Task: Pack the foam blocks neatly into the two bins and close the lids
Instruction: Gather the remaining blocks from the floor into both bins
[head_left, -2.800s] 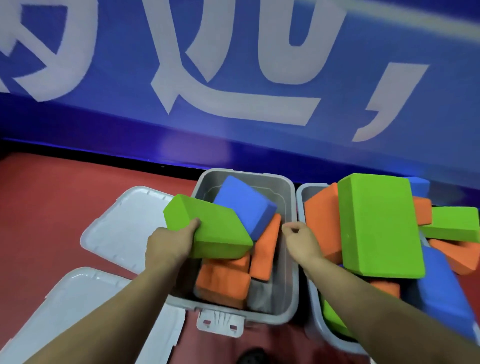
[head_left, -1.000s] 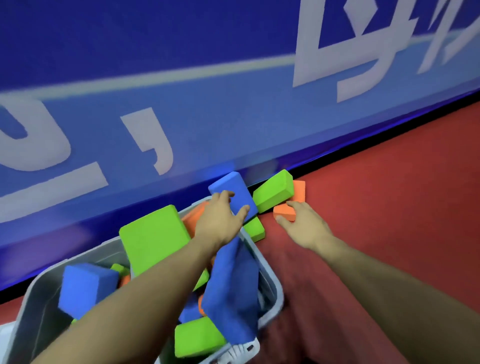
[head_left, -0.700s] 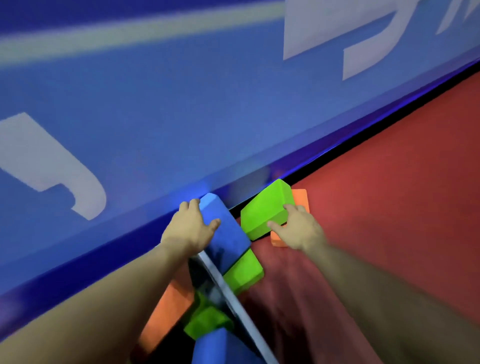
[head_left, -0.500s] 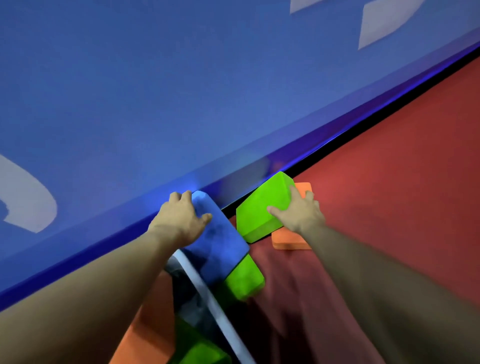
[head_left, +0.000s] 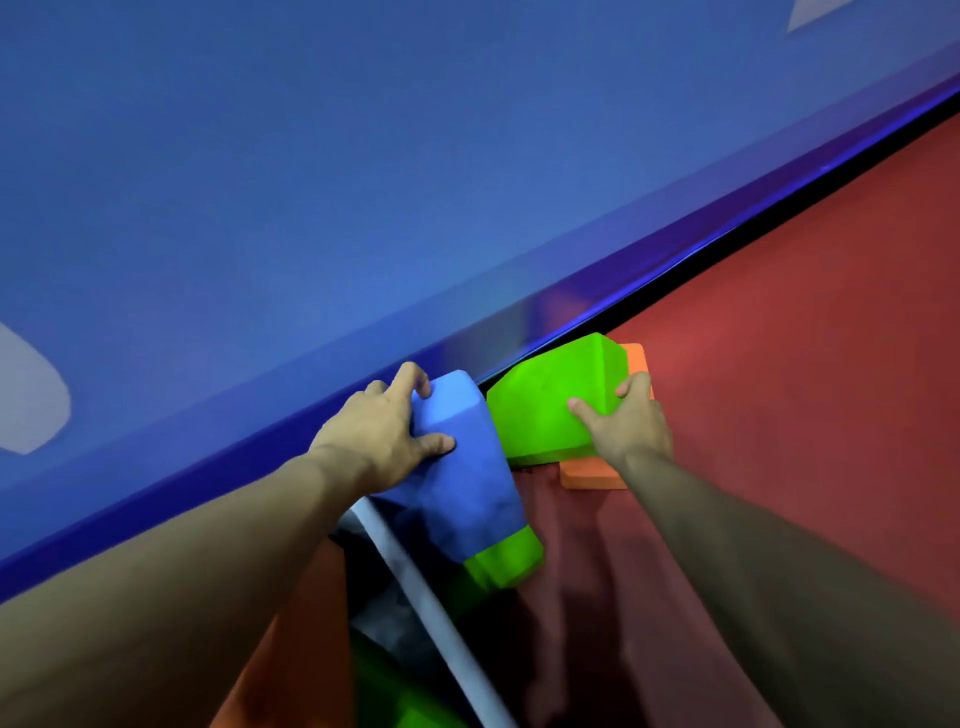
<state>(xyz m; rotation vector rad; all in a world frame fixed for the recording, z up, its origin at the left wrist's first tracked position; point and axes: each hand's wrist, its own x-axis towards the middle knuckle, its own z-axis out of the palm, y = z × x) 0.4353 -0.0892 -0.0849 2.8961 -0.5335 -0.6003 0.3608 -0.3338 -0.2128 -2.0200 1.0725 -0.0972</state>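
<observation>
- Left hand (head_left: 382, 441), grip closed around the upper end of the blue foam block (head_left: 460, 467), which lies across the grey bin rim (head_left: 415, 587), half in, half out.
- Right hand (head_left: 626, 423), grip closed over the right end of the green foam block (head_left: 556, 405), which sits just right of the bin on the red floor (head_left: 779, 364), tilted on an orange block (head_left: 589, 475).
- To do this step well: lift each block clear, turn it flat, and lay it level in the bin (a proud corner would likely stop the lid).
- A smaller green block (head_left: 506, 558) sits under the blue one.
- Hidden: bin interior dark and cut off; the second bin and both lids are out of frame.
</observation>
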